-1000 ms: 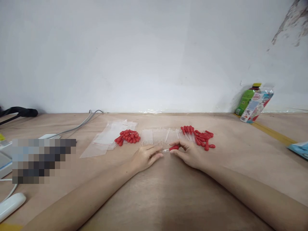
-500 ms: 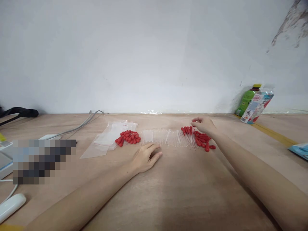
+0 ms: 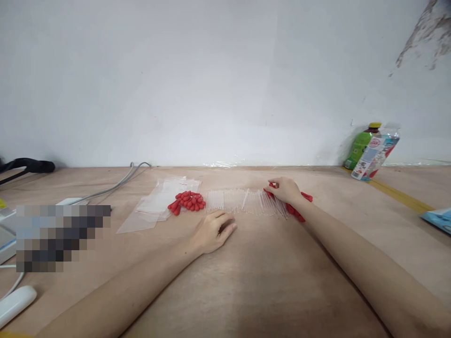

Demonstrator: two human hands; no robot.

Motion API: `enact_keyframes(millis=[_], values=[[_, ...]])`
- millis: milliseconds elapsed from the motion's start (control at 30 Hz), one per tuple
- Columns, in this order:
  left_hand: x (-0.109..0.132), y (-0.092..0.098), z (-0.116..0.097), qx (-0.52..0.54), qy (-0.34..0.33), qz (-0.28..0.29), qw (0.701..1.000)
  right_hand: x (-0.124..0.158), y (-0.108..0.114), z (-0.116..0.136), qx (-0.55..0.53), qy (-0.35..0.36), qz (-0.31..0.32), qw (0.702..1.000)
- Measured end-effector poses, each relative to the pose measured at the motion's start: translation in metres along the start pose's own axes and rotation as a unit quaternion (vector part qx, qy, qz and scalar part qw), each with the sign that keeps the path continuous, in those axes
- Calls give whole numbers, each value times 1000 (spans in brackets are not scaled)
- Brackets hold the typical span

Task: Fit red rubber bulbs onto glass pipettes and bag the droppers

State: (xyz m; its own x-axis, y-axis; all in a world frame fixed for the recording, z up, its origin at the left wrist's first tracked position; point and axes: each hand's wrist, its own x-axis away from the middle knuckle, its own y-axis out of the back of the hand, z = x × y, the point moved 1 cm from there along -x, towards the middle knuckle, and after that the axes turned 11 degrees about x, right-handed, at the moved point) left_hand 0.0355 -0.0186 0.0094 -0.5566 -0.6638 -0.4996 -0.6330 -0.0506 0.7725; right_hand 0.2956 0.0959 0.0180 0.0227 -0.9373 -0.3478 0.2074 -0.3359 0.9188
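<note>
My right hand (image 3: 286, 190) rests over the row of finished droppers with red bulbs (image 3: 299, 206) at the right end of a band of clear glass tubes (image 3: 243, 201). Its fingers curl down onto the red bulbs; what they pinch is hidden. My left hand (image 3: 213, 230) lies on the wooden table (image 3: 246, 281) just in front of the tubes, fingers loosely bent and apart, holding nothing. A small pile of loose red rubber bulbs (image 3: 187, 200) sits left of the tubes, beside a stack of clear plastic bags (image 3: 155, 206).
A green bottle (image 3: 360, 145) and a printed packet (image 3: 375, 152) lean against the white wall at the right. Grey cable (image 3: 116, 183), a white device (image 3: 16, 303) and a blurred patch are at the left. A blue item (image 3: 439, 218) lies at the right edge.
One second ago both hands held a red-bulbed dropper together. My right hand carried it to the right pile, then slid left onto the droppers. My left hand let go and stayed put.
</note>
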Motion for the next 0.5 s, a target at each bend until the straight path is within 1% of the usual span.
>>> enact_keyframes(millis=[167, 300, 400, 500], values=[[-1, 0, -1, 1, -15, -10, 1000, 13, 3, 0, 11, 16, -2, 1000], [-1, 0, 0, -12, -16, -34, 999, 23, 11, -6, 8, 6, -31, 999], [-4, -2, 4, -40, -6, -59, 997, 22, 24, -21, 4, -16, -44, 999], [-16, -5, 10, -77, 35, -83, 993, 18, 38, -43, 1, -68, -25, 997]])
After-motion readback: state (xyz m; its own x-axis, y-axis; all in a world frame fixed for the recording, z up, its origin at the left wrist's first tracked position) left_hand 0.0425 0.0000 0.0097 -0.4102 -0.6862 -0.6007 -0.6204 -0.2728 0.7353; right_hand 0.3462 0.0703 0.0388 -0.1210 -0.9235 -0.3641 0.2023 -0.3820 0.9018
